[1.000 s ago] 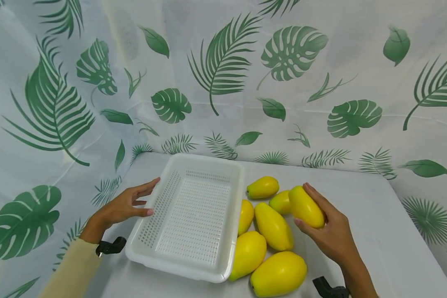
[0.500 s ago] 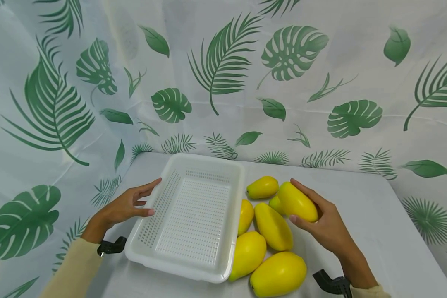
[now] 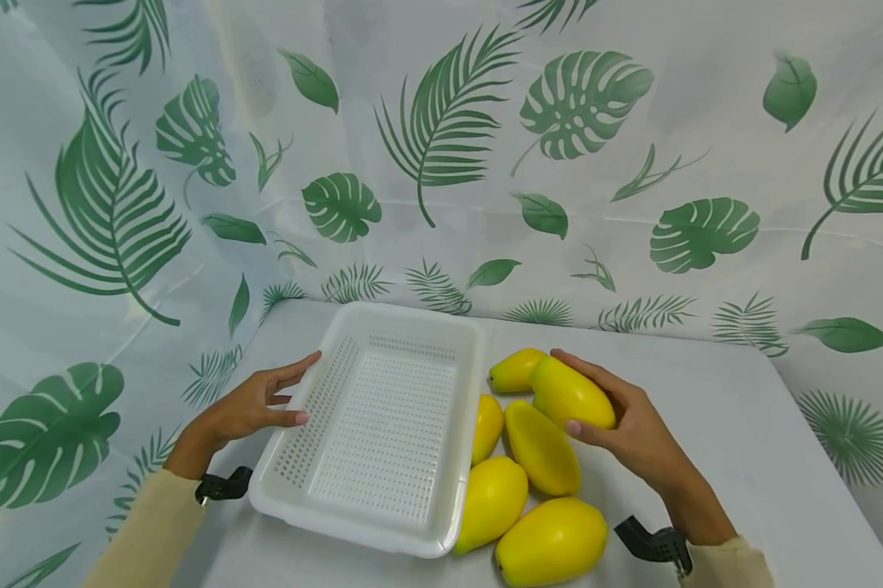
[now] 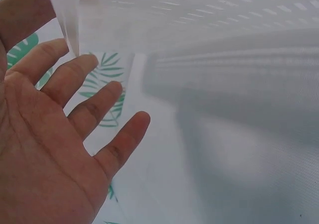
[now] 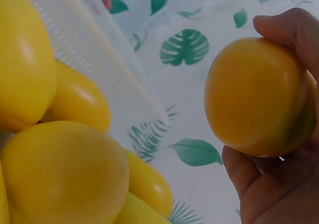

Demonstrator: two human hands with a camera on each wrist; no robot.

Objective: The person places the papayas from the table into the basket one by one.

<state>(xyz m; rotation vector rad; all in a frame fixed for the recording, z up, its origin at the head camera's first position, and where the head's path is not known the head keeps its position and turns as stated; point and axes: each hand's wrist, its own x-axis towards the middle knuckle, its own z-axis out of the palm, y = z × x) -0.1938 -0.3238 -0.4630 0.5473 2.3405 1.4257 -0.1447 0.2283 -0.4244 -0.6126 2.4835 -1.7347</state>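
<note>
My right hand (image 3: 635,425) holds a yellow mango (image 3: 569,392) between thumb and fingers, above the back of a group of mangoes. The right wrist view shows this held mango (image 5: 256,97) end-on, thumb on one side and fingers on the other. Along the left rim of a white perforated plastic basket (image 3: 371,535), my left hand (image 3: 253,404) rests with fingers spread. Up close in the left wrist view, the left hand's fingers (image 4: 122,142) are extended, some touching the basket's edge (image 4: 67,15). The basket has nothing inside it.
Several more mangoes lie against the basket's right side, among them a large front mango (image 3: 551,541), a middle mango (image 3: 542,449) and a back mango (image 3: 516,370). A white-covered table (image 3: 750,457) extends to the right. Leaf-print cloth (image 3: 456,229) hangs behind and at the sides.
My right hand has moved left with the mango, which now covers another mango behind it. The left hand and the basket have stayed in place.
</note>
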